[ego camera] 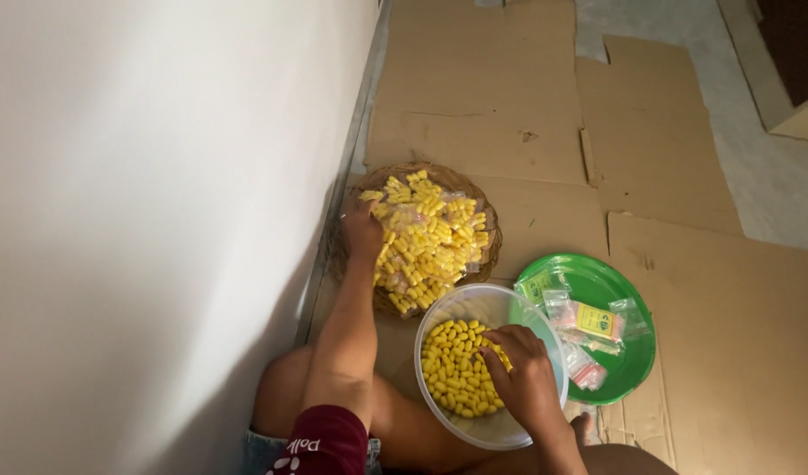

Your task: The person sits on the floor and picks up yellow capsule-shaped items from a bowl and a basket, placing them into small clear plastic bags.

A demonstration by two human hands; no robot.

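Observation:
I sit on the floor beside a white wall. My left hand (pixel 362 230) reaches into a round wicker basket (pixel 490 239) piled with small clear packets of yellow oval pieces (pixel 430 242); whether it grips a packet is hidden. My right hand (pixel 520 369) dips into a clear plastic bowl (pixel 474 301) of loose yellow oval pieces (pixel 452 369), fingers curled down among them. The bowl rests in front of my legs, just below the basket.
A green round plate (pixel 637 352) to the right of the bowl holds small clear bags and little labels. Flattened brown cardboard sheets (pixel 685 158) cover the floor. The white wall (pixel 157 220) closes off the left side.

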